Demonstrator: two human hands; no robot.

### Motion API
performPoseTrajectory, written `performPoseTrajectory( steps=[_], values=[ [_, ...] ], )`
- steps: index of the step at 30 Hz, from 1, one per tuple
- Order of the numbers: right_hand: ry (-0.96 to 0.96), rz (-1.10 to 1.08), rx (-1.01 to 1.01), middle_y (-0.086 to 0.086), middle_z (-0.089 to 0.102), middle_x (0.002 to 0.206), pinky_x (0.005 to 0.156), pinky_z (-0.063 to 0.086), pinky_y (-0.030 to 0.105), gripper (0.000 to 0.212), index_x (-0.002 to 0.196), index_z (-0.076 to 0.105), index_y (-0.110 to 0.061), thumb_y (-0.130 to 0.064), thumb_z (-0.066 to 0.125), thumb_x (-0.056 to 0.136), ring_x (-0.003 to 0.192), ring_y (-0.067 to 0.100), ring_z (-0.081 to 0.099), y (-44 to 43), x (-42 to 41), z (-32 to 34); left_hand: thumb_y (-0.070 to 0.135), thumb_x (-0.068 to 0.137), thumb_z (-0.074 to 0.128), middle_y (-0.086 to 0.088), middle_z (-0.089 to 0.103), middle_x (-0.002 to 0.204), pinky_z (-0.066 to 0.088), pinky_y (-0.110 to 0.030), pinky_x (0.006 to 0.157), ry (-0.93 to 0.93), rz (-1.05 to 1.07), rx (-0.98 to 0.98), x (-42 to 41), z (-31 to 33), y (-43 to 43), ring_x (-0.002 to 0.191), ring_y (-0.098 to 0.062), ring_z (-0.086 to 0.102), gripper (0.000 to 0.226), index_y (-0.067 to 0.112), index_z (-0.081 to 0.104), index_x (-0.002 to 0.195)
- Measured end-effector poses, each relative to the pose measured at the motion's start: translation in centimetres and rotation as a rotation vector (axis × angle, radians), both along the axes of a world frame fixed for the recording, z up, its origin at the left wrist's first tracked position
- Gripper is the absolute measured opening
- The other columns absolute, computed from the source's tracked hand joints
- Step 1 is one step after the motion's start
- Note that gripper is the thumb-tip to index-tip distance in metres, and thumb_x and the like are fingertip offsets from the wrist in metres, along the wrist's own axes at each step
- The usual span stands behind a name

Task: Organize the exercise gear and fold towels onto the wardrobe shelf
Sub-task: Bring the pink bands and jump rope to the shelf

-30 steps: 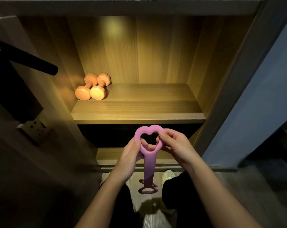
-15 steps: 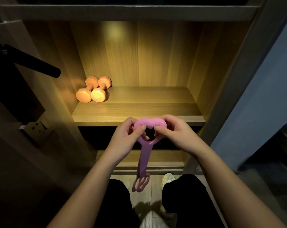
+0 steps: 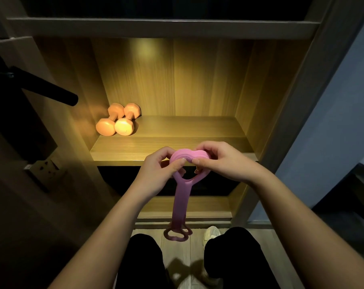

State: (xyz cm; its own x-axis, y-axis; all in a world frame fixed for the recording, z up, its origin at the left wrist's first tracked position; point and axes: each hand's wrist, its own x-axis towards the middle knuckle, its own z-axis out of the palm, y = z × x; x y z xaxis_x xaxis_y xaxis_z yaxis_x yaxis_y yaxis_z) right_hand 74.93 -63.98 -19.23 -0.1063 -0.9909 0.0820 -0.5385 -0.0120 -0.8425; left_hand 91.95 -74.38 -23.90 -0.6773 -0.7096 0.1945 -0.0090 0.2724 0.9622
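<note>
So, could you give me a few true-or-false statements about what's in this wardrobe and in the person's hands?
1. Two orange dumbbells lie at the left end of the lit shelf. True.
2. The left hand and the right hand both grip the pink resistance band at its upper heart-shaped loop. True.
3. The band's lower loop rests on the shelf. False: it hangs well below the shelf, in front of the knees.
4. Folded towels are stacked beside the dumbbells. False: no towels show on the shelf.
</note>
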Motion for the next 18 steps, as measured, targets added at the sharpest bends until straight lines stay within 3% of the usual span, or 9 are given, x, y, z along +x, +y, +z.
performPoseTrajectory(
  steps=[4, 12, 16, 18],
  values=[
    [0.117, 0.018, 0.071, 0.015, 0.072, 0.085, 0.077, 0.052, 0.041, 0.022, 0.102, 0.063, -0.004, -0.024, 0.064, 0.093, 0.078, 0.026, 0.068, -0.6, -0.1, 1.0, 0.027, 0.09, 0.066, -0.009, 0.072, 0.08, 0.059, -0.03, 0.075, 0.006, -0.004, 0.05, -0.3, -0.2, -0.1, 0.077, -0.02, 0.072, 0.012, 0.017, 0.068, 0.096],
    [0.259, 0.043, 0.223, 0.004, 0.069, 0.076, 0.062, 0.045, 0.023, 0.03, 0.1, 0.063, -0.004, -0.033, 0.061, 0.095, 0.064, 0.009, 0.064, -1.6, -0.1, 2.7, 0.03, 0.085, 0.069, 0.001, 0.073, 0.077, 0.055, -0.02, 0.062, 0.099, 0.036, 0.117, -1.4, -0.4, 0.2, 0.07, -0.019, 0.072, 0.014, 0.022, 0.072, 0.097],
    [0.263, 0.025, 0.208, 0.014, 0.071, 0.083, 0.066, 0.049, 0.033, 0.028, 0.098, 0.062, -0.001, -0.029, 0.059, 0.097, 0.07, 0.019, 0.065, -1.7, -0.3, 3.1, 0.025, 0.091, 0.063, -0.004, 0.074, 0.087, 0.058, -0.025, 0.073, 0.073, -0.015, 0.119, -1.7, -1.0, 0.2, 0.083, -0.018, 0.072, 0.016, 0.016, 0.069, 0.102],
    [0.261, 0.014, 0.204, 0.012, 0.07, 0.082, 0.062, 0.048, 0.029, 0.027, 0.101, 0.062, 0.0, -0.027, 0.059, 0.097, 0.068, 0.017, 0.064, -1.6, -0.5, 3.4, 0.015, 0.095, 0.059, -0.008, 0.074, 0.086, 0.058, -0.023, 0.072, 0.06, -0.016, 0.097, -1.9, -1.5, 0.4, 0.083, -0.017, 0.072, 0.013, 0.011, 0.069, 0.102]
  ],
)
